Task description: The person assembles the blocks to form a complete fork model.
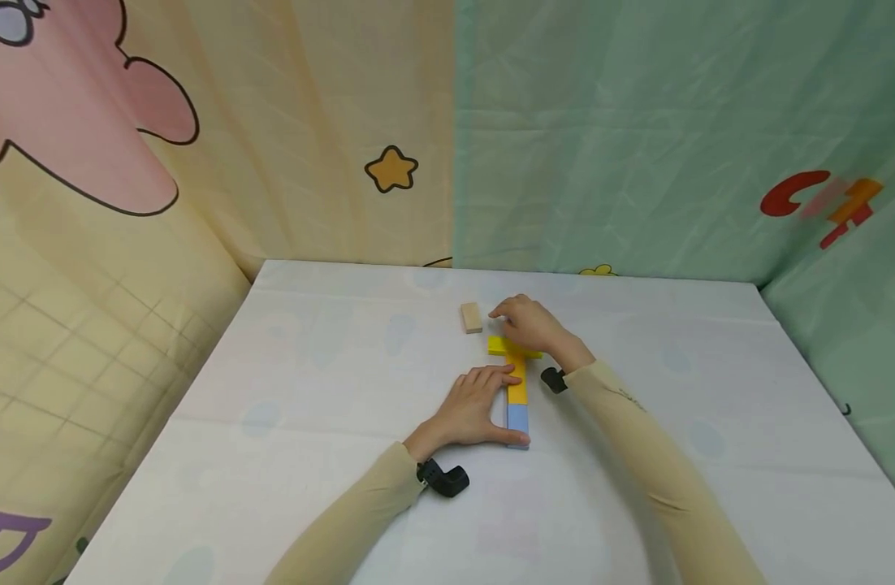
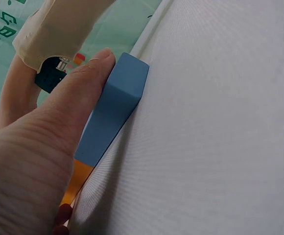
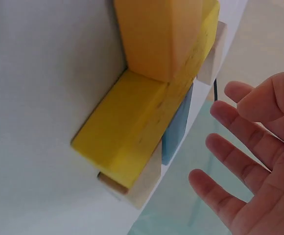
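My left hand (image 1: 477, 406) lies along a straight row of blocks. Its thumb rests on a blue block (image 1: 517, 417) at the near end, and its fingers reach onto an orange block (image 1: 517, 393). Crosswise at the row's far end sits a yellow block (image 1: 496, 345). Above and just beyond it hovers my right hand (image 1: 533, 325), holding nothing, its fingers loosely bent. In the right wrist view these fingers are apart from the yellow block (image 3: 117, 117). Behind that block show a second blue block (image 3: 177, 129) and a pale wooden block (image 3: 147, 182), hidden in the head view.
A pale wooden block (image 1: 471, 318) lies left of the right hand, beyond the yellow block. The white-covered table (image 1: 330, 357) extends around the row. Patterned curtains (image 1: 601, 146) hang behind the table and at its sides. Both wrists wear black devices (image 1: 447, 481).
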The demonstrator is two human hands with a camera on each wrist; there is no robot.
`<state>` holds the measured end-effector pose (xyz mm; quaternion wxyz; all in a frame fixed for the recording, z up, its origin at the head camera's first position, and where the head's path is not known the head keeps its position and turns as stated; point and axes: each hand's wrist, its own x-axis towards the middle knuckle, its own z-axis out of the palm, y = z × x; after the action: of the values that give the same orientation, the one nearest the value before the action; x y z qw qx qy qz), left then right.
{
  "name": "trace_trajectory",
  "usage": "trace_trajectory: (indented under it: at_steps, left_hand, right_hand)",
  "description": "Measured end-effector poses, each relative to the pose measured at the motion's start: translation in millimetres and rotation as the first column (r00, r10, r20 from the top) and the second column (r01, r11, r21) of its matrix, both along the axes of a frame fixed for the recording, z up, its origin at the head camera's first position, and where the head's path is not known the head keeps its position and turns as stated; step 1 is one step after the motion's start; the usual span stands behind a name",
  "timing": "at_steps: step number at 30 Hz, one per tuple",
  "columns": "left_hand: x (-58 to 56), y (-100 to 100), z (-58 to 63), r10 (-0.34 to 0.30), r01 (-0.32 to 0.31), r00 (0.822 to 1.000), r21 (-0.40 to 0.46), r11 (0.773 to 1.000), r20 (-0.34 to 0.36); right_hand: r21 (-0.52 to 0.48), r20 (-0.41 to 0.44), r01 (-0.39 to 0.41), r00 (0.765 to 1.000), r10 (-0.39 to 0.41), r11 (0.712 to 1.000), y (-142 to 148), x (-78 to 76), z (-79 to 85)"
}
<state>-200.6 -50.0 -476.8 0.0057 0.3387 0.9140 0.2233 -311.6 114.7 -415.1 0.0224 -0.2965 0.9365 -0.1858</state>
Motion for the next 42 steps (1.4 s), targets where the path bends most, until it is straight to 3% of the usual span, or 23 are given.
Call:
trace_trajectory:
  at_steps: [10,15,24,42]
  left_hand:
    - [0.1,0,0.3,0.001,-0.001,1.0,-0.014,1.0,0.003]
    - [0.4,1,1.3,0.005,-0.005,1.0,-0.02,1.0,0.023]
    - [0.3,2,2.2,0.012,-0.011,0.999,-0.043,0.999,0.029]
    - [-2.8,2,2.1,0.001,0.001,0.999,-0.038,0.999,0.035]
  right_hand:
    - [0.001,-0.03,-0.017,0.999,0.017,1.0,24,12.7,-3.3]
    - [0.06,-0.003,-0.044,0.999,0.045,0.997,35,17.1,-6.0]
    - [0.054,0.061,-0.063,0.996,0.06,0.997,47,25.2,-12.1]
    - [0.1,0.083,-0.035,0.996,0.027,0.994,48,23.6,-17.5]
